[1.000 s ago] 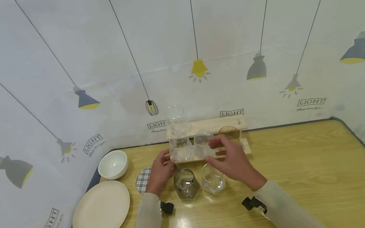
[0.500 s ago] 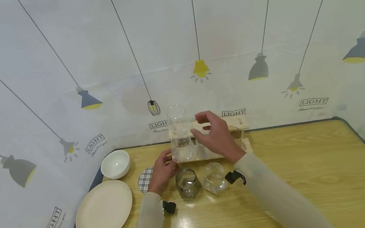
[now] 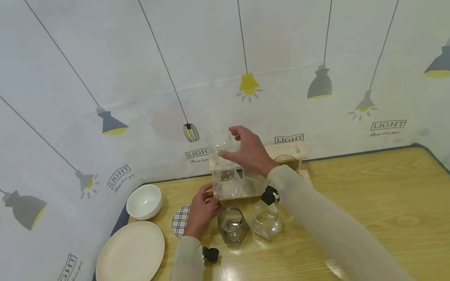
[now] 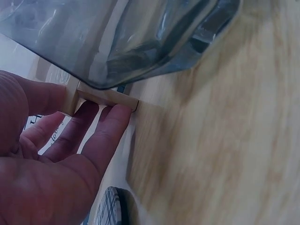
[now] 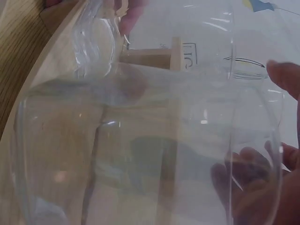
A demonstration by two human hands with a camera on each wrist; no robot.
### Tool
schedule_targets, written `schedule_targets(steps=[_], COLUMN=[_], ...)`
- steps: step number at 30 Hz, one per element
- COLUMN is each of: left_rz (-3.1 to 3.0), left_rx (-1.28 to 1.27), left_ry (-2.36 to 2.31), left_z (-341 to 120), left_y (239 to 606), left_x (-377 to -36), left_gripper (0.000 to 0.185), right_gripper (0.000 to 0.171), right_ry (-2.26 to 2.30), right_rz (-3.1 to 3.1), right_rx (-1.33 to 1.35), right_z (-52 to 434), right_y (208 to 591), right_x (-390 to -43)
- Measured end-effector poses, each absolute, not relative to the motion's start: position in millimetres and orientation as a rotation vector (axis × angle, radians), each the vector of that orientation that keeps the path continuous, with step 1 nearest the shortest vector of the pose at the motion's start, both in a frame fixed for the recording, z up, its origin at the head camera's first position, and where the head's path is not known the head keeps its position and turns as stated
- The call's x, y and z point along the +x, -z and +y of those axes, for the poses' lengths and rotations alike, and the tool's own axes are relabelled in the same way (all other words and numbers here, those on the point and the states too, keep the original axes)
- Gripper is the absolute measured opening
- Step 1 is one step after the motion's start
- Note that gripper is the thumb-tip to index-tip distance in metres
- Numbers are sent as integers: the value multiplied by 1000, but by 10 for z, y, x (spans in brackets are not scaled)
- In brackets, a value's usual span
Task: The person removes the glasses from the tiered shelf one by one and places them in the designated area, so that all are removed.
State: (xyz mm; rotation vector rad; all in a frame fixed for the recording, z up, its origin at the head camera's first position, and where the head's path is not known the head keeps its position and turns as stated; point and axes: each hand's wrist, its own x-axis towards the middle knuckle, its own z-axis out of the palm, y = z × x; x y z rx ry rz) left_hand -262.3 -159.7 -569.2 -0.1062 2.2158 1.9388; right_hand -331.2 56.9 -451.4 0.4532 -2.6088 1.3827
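A clear glass (image 5: 154,140) fills the view, fingertips (image 5: 286,75) at its rim, wooden rack (image 5: 154,56) behind.

right hand (image 3: 248,152) raised, arm stretched forward, fingers curled — left hand (image 3: 201,210) low, fingers extended

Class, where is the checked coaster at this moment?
In the head view the checked coaster lies flat on the table, left of centre, just beside the left hand, between the white bowl and the grey glass.
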Motion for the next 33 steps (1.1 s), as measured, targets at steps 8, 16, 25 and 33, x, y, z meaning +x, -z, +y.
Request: schedule_targets(steps=[8,16,25,33], left_rz=[2226,2239,2252,2251], left_rx=[-89,-59,-68,-93], left_ry=[-1931,-1929,-1924,-1914], left_z=[-1583,-1598,-1600,-1593], left_y=[5682,5679,5669,5681], left_x=[-2618,-2601,-2588,-2606], left_gripper=[45,45,44,45], right_gripper=[89,87,86,85], right_ry=[-1321,-1301,-1432,-1589], right_rz=[-2742,-2766,-2685,-2576], right_rx=[473,483,479,446], right_z=[509,500,601,796], right_y=[4552,4558,4485,4359], right_x=[-3432,-3461,-3402,-3175])
